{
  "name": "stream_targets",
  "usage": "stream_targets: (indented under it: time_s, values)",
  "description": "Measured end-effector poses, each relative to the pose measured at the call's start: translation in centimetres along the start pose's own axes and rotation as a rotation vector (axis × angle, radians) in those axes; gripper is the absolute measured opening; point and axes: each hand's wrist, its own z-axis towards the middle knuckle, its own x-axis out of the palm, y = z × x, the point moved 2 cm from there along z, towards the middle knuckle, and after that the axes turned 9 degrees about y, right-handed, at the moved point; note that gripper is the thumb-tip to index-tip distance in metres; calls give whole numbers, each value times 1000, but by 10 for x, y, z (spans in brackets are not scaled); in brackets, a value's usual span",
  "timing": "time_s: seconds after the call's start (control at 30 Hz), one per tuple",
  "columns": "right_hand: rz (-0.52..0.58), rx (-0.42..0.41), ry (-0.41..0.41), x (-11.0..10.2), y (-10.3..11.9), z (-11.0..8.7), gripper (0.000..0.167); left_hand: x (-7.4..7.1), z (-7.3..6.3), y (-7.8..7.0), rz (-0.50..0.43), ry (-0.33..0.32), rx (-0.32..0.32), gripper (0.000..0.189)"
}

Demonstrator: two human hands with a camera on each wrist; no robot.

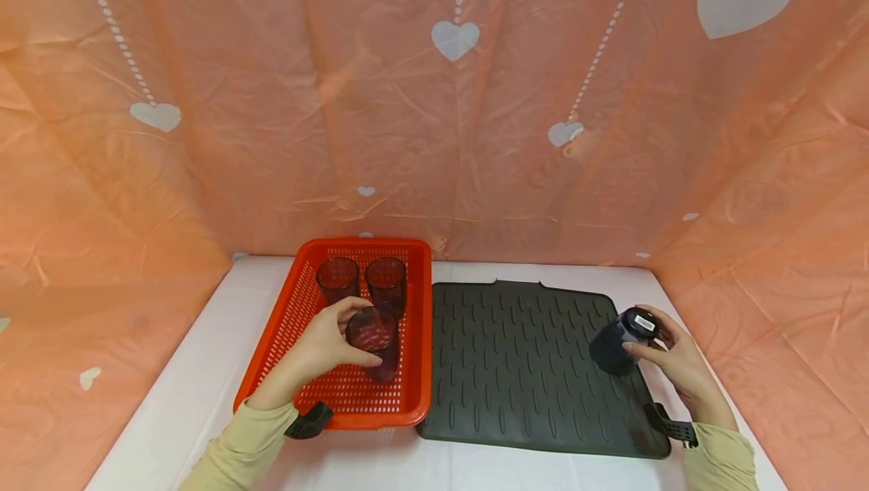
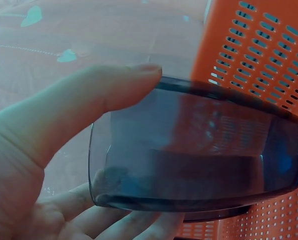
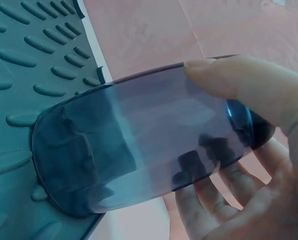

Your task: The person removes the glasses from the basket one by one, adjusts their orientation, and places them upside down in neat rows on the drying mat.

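Observation:
In the head view my left hand (image 1: 331, 342) grips a dark purple-tinted drinking glass (image 1: 384, 359) near its rim, over the orange-red basket (image 1: 422, 370). The left wrist view has the thumb on one side of this glass (image 2: 208, 145) and the fingers on the other. Behind it, two similar glasses (image 1: 337, 277) stand mouth up in the basket. On the right, my right hand (image 1: 687, 372) holds another tinted glass (image 1: 611, 349) by its base end, mouth down and tilted. Its lower end is at the dark ribbed mat (image 1: 516, 370); firm contact is hard to tell. A white label shows on its base.
The mat lies directly right of the basket on a white-covered table (image 1: 204, 370). An orange cloth (image 1: 407, 136) with white hearts hangs behind and on both sides. Dark straps (image 1: 308, 421) are on both wrists.

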Motion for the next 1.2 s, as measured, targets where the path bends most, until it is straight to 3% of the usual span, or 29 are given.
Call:
stream_targets:
  time_s: [0.2, 0.43, 0.7, 1.07, 1.2]
  values:
    - [-3, -31, -6, 2, -1, 1, 69, -1, -3, -5, -72, -17, -10, 80]
    - [-8, -29, -13, 3, -4, -1, 69, 0, -1, -3, -152, -94, 0, 78]
    - [-3, -50, -27, 6, -4, 0, 66, -3, 0, 1, -146, -171, -40, 80]
    - [-4, -33, -34, 5, -7, -2, 68, -6, 2, -6, -300, -181, 11, 77]
    - [27, -42, -32, 6, -7, -1, 68, -7, 4, -8, -317, -176, 33, 76]
